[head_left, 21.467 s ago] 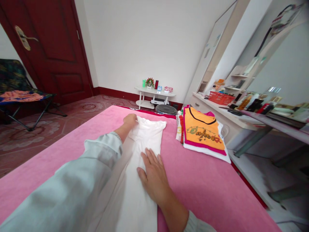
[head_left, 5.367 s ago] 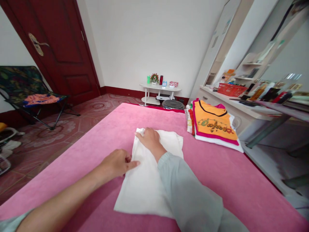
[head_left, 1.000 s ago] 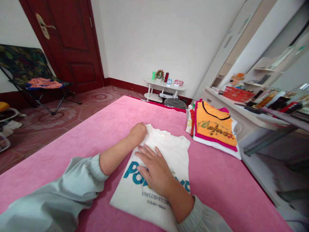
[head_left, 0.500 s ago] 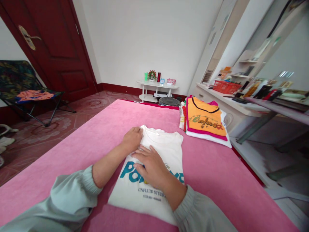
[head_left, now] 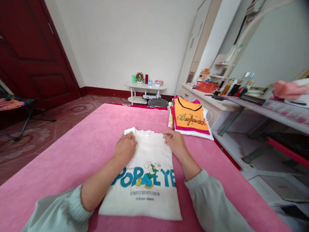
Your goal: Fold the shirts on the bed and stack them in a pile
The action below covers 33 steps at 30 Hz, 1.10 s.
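Head cam: so there's a white shirt lying flat on the pink cover, print up and neck at the far end, with big teal POPEYE lettering, a cartoon sailor and "UNFLUID STUDIOS" in smaller text underneath. Left hand is back-up on the shoulder to the left of the neck, fingers bent over the cloth; honestly can't tell if it's gripping or just resting there. Right hand is at the other shoulder, thumb and fingertips right on the edge, and I can't make out whether any fabric is actually pinched. Both sleeves are pale grey-green with gathered cuffs. Past the right hand, near but not touching the shirt, sits a pile of clothes: orange top with dark neck trim uppermost, then magenta and white layers, plus some red and white stuff poking out on the left. Over by the wall there's a little white table with a green cup, a plant and a dark red can on it. Off to the right, a red basket sits on the dresser, bottles just beside it. Far left you get a dark red door and an orange cloth on a folding chair, cut off by the frame.
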Available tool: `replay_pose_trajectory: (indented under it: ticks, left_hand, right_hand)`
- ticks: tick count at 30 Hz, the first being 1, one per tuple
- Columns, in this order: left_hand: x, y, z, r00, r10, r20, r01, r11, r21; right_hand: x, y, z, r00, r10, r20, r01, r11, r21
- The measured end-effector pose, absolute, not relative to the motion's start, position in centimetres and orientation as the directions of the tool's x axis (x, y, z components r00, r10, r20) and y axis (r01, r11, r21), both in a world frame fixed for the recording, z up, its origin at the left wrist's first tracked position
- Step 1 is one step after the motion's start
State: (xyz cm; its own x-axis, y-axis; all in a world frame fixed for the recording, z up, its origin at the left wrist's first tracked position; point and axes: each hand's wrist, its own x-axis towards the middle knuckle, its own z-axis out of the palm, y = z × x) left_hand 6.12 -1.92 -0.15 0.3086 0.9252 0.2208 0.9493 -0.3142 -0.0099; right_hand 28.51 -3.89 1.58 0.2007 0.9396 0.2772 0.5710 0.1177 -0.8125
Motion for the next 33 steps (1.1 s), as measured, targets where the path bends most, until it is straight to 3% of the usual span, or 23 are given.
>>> replay_pose_trajectory:
  ticks: [4,7,10,15,20,24,28,33]
  left_hand:
    - [7.1,-2.8,-0.2,0.317,0.93,0.185,0.937,-0.337,0.091]
    - [7.4,-2.7,-1.1,0.303,0.941,0.149,0.938,-0.322,0.13]
    - [7.4,-2.4,-1.9,0.3,0.941,0.157,0.937,-0.322,0.135]
    - [7.2,-2.3,-2.4,0.302,0.938,0.168,0.936,-0.325,0.134]
    - [7.1,-2.2,-2.7,0.317,0.931,0.18,0.932,-0.342,0.124]
    - [7.1,-2.2,-2.5,0.317,0.936,0.152,0.935,-0.335,0.112]
    - [7.1,-2.2,-2.6,0.316,0.935,0.162,0.934,-0.337,0.121]
    - [7.0,-1.8,-3.1,0.312,0.929,0.201,0.929,-0.343,0.14]
  right_hand:
    - [32.4,-2.6,0.1,0.355,0.924,0.144,0.425,-0.022,-0.905]
    - [33.4,-2.6,-0.7,0.363,0.932,0.025,0.36,-0.115,-0.926]
    - [33.5,-2.4,-1.2,0.354,0.935,0.0,0.385,-0.146,-0.911]
    - [33.4,-1.7,-1.6,0.36,0.928,0.093,0.508,-0.111,-0.854]
    - [33.4,-1.5,-1.6,0.328,0.901,0.284,0.819,-0.121,-0.561]
    - [33.0,-1.8,-1.5,0.352,0.894,0.277,0.879,-0.213,-0.428]
    - [32.2,-2.6,-0.5,0.376,0.888,0.266,0.89,-0.266,-0.371]
    - [29.0,-4.4,1.1,0.211,0.88,0.425,0.936,-0.056,-0.349]
